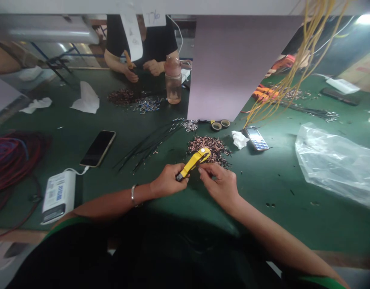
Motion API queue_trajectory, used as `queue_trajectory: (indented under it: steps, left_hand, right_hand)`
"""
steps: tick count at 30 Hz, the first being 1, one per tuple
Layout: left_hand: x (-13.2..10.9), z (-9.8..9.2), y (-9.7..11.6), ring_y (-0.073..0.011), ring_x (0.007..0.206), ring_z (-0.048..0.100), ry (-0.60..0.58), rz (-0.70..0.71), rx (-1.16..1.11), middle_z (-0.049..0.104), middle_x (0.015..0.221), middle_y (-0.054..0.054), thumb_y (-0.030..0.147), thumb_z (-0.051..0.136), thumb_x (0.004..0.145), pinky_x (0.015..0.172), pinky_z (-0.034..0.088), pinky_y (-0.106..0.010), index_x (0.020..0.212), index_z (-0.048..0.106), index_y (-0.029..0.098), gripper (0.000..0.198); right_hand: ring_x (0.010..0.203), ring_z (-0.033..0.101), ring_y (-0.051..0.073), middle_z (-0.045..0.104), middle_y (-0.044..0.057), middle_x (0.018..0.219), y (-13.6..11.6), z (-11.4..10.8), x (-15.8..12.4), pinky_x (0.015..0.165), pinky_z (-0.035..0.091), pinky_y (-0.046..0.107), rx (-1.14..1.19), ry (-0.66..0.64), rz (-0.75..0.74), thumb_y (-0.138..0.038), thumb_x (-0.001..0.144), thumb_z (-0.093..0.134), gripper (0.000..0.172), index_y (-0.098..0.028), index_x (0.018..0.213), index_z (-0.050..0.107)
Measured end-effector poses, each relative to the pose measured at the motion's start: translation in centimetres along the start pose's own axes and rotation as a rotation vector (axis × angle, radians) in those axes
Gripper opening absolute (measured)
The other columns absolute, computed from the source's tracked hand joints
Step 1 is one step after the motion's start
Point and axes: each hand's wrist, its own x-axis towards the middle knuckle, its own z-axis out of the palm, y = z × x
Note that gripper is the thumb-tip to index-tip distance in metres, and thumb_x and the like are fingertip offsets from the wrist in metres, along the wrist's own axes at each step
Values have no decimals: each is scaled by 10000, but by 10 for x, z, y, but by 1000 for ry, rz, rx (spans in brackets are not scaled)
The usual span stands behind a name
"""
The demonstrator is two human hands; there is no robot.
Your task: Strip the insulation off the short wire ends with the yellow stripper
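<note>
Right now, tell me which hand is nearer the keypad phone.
Right hand. It sits nearer the person and left of the keypad phone; the left hand, gripping the yellow tool, lies farther left.

place: wiring workshop | green workbench (263, 208) | cut wire pile (207, 148)

My dark green work surface (263, 216) carries a heap of copper-ended wire pieces (207, 147) right in front of me, with thin black wires (149, 144) just beside it. Toward my left lie a smartphone (97, 148) cabled to a white power bank (59, 196) and a coil of red and blue wire (13, 160); toward my right, a keypad phone (256, 138), crumpled tissue (239, 139) and a clear plastic bag (332, 164).
</note>
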Motion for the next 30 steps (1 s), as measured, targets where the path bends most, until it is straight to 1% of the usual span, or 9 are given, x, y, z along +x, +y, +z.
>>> queue_trajectory:
  steps: [4, 6, 9, 13, 18, 21, 24, 27, 30]
  left_hand:
    - [5, -3, 0, -84, 446, 546, -97, -173, -324, 575, 632, 60, 167, 647, 671, 456, 449, -225, 894, 552, 154, 243]
    - [7, -5, 0, -102, 463, 580, -151, -201, -435, 612, 653, 42, 151, 660, 649, 482, 480, -251, 903, 553, 146, 276]
    - [10, -5, -1, -140, 506, 628, -212, -233, -588, 663, 681, 18, 139, 682, 622, 545, 515, -298, 937, 574, 138, 333]
    - [11, -4, -4, -179, 557, 666, -294, -322, -752, 695, 740, -19, 168, 709, 613, 548, 499, -307, 1004, 589, 119, 412]
    - [11, -7, -7, -199, 642, 690, -395, -350, -841, 704, 873, -49, 203, 727, 658, 627, 516, -355, 1079, 578, 128, 453]
    - [10, -8, -7, -192, 687, 696, -429, -343, -849, 690, 982, -57, 180, 718, 670, 679, 488, -361, 1112, 573, 154, 467]
    - [9, -7, -7, -203, 721, 695, -443, -325, -843, 678, 943, -44, 180, 712, 676, 704, 460, -369, 1143, 555, 164, 493]
    - [8, -5, -7, -216, 748, 687, -441, -318, -837, 668, 855, -29, 188, 730, 651, 743, 473, -393, 1116, 551, 151, 500]
    - [6, -3, -6, -222, 746, 684, -455, -330, -830, 661, 826, -29, 186, 746, 631, 746, 494, -413, 1088, 545, 144, 501]
  right_hand:
    - [511, 653, 130, 726, -7, 653, 3, -1, 2, 521, 538, 259, 198, -40, 179, -256, 857, 608, 120, -214, 862, 721]
    - [463, 635, 124, 714, -12, 632, 4, -1, 4, 486, 535, 263, 336, -58, 288, -259, 844, 618, 105, -202, 876, 699]
    - [422, 622, 120, 716, -10, 618, 4, -1, 8, 461, 535, 271, 470, -85, 373, -270, 818, 642, 79, -196, 838, 661]
    - [406, 608, 115, 713, -6, 604, 3, -4, 12, 436, 518, 268, 502, -80, 413, -286, 793, 666, 100, -188, 813, 667]
    - [401, 571, 111, 663, -16, 535, 9, -12, 26, 411, 483, 262, 431, 37, 451, -317, 744, 707, 147, -177, 787, 707]
    - [412, 554, 109, 647, -16, 526, 18, -16, 45, 415, 469, 265, 379, 44, 473, -310, 721, 717, 153, -170, 783, 717]
    - [419, 550, 110, 641, -13, 522, 33, -12, 73, 426, 464, 268, 331, 21, 471, -280, 701, 704, 121, -167, 745, 698]
    - [438, 570, 117, 665, 1, 557, 52, 2, 107, 448, 472, 271, 238, -1, 430, -247, 709, 661, 118, -160, 775, 705]
    - [471, 620, 137, 712, 50, 643, 71, 21, 142, 480, 486, 282, 57, -66, 355, -261, 764, 600, 248, -111, 905, 738]
